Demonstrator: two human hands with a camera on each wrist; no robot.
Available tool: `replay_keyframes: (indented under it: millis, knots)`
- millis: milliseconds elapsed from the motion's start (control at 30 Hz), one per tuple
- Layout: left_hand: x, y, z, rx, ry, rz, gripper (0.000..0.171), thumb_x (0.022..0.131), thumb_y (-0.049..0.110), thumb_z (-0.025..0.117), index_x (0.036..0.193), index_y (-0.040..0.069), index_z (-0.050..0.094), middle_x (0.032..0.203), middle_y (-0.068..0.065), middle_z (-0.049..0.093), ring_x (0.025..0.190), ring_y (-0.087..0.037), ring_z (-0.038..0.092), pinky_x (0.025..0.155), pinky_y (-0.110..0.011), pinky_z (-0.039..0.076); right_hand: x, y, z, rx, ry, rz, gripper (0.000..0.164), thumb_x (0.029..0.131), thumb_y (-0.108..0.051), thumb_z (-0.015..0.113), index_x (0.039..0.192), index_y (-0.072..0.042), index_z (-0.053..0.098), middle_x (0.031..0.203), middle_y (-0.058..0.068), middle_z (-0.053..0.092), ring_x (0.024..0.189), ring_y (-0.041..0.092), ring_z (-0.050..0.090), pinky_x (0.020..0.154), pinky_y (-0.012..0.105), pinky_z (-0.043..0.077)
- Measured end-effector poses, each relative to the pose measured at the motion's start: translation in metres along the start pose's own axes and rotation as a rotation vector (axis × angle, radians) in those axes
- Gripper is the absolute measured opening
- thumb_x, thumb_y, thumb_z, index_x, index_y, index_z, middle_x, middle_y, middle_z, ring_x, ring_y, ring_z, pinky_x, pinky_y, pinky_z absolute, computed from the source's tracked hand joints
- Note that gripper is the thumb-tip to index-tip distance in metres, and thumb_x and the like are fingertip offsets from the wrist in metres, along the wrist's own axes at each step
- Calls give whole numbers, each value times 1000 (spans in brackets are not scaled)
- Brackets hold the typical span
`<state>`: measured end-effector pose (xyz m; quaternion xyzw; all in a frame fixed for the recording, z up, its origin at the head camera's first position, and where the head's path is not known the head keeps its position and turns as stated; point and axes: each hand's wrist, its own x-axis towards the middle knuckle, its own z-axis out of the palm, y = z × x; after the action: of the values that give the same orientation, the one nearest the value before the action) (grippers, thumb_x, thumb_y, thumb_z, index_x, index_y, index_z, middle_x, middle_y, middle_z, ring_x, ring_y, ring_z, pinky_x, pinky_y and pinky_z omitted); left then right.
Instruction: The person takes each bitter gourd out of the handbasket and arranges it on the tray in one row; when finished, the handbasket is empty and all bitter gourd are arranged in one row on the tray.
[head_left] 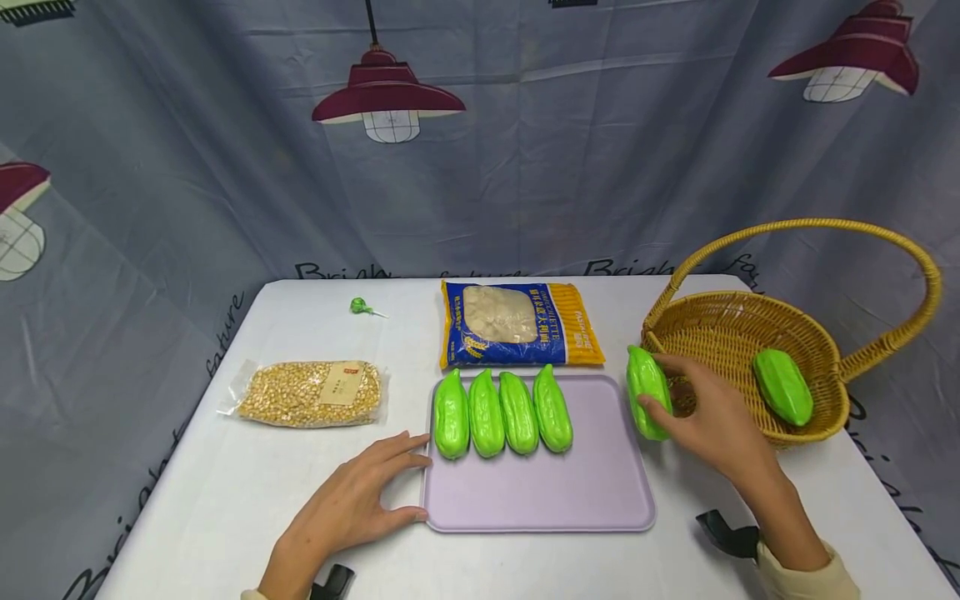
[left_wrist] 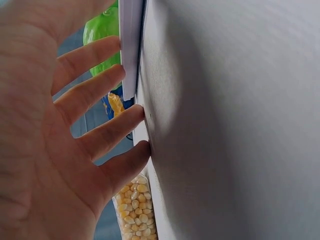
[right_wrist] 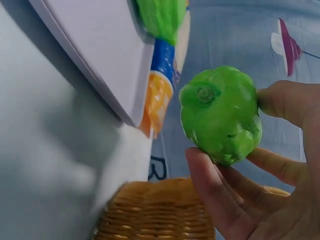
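Note:
In the head view, my right hand (head_left: 716, 417) holds a bright green, ridged bitter melon (head_left: 647, 392) between thumb and fingers, raised between the tray and the basket. The right wrist view shows the blunt end of that melon pinched in the fingers. Several like bitter melons (head_left: 517, 412) lie side by side on the left half of a lilac tray (head_left: 540, 500). My left hand (head_left: 356, 492) rests at the tray's left edge, its fingers spread and fingertips touching the rim. Another bitter melon (head_left: 782, 386) sits inside the wicker basket (head_left: 720, 333) on the right.
A blue and yellow pasta bag (head_left: 517, 323) lies behind the tray. To the left is a clear pack of corn kernels (head_left: 307, 394), with a small green lollipop (head_left: 360, 306) farther back. The basket's tall handle (head_left: 795, 223) arches over it. A grey curtain hangs behind the white table.

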<state>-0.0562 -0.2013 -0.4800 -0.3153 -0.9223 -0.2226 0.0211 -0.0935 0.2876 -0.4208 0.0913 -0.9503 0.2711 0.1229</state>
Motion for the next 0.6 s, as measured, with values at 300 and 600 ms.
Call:
replay_keyframes:
  millis: [300,600]
  knots:
    - [0,0,-1,-7,-2,-3,61,85,58,88,133,25,73,159,4,58,147,-28,55,118,-48,52,1,-6,15,35,-88,23,72,92,-32,87,151,-5,56,135,23,67,101,36,74,77,50,62]
    - [0,0,0,-1,6,5,61,84,58,88,133,25,73,158,4,58,147,-30,55,117,-49,53,5,-12,30,74,-154,14,68,93,-29,86,149,-3,57,133,24,68,100,37,75,80,57,66]
